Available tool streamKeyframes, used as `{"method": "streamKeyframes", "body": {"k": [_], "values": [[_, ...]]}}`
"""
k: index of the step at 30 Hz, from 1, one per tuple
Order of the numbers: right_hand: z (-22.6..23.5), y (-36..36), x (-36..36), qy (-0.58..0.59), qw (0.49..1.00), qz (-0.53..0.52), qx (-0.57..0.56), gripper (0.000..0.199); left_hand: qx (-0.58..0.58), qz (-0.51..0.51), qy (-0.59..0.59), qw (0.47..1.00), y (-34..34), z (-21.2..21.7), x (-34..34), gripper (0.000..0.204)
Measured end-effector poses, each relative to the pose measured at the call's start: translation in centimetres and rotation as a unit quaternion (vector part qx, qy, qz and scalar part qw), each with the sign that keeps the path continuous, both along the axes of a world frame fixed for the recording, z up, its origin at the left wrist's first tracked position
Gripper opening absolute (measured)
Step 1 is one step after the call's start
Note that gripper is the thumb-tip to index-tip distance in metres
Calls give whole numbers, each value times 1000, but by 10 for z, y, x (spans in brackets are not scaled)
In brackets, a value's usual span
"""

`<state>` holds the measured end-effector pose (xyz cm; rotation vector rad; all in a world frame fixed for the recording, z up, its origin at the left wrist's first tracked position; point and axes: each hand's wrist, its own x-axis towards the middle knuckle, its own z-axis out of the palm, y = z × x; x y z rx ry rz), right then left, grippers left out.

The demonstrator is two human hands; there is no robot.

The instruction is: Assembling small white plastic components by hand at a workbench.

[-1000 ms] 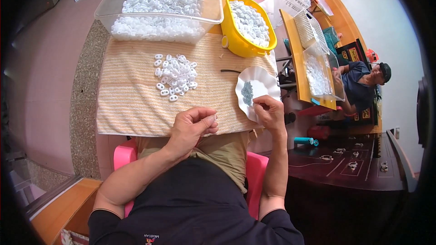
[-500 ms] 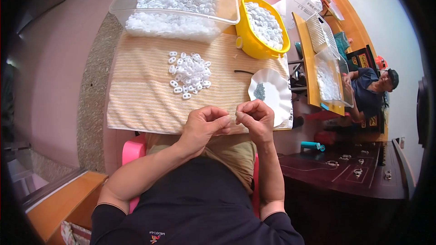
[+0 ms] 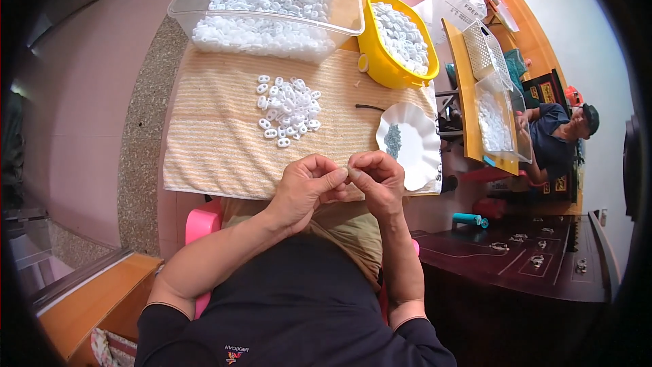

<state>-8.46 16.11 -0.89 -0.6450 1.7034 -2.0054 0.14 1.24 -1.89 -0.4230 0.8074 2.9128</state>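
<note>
My left hand (image 3: 307, 185) and my right hand (image 3: 375, 178) meet at the near edge of the striped cloth (image 3: 217, 129), fingertips pinched together. Whatever small piece sits between them is hidden by the fingers. A loose pile of small white plastic rings (image 3: 286, 109) lies on the cloth ahead of my left hand. A white scalloped plate (image 3: 418, 143) holding a small heap of tiny dark parts (image 3: 392, 140) sits just beyond my right hand.
A clear plastic tub (image 3: 339, 0) full of white rings stands at the back, a yellow bowl (image 3: 380, 68) of rings beside it. A thin dark stick (image 3: 369, 107) lies on the cloth. Another person (image 3: 557, 136) sits at a bench to the right. A dark table (image 3: 530, 265) stands at lower right.
My right hand left the white plate and came in to meet my left hand; both now pinch together at the cloth's near edge. The view shifted slightly.
</note>
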Motion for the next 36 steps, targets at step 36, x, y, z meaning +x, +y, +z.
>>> {"method": "streamKeyframes", "body": {"k": [36], "values": [[4, 2, 1, -11, 997, -18, 79, 12, -172, 49, 30, 983, 1, -2, -2, 13]]}}
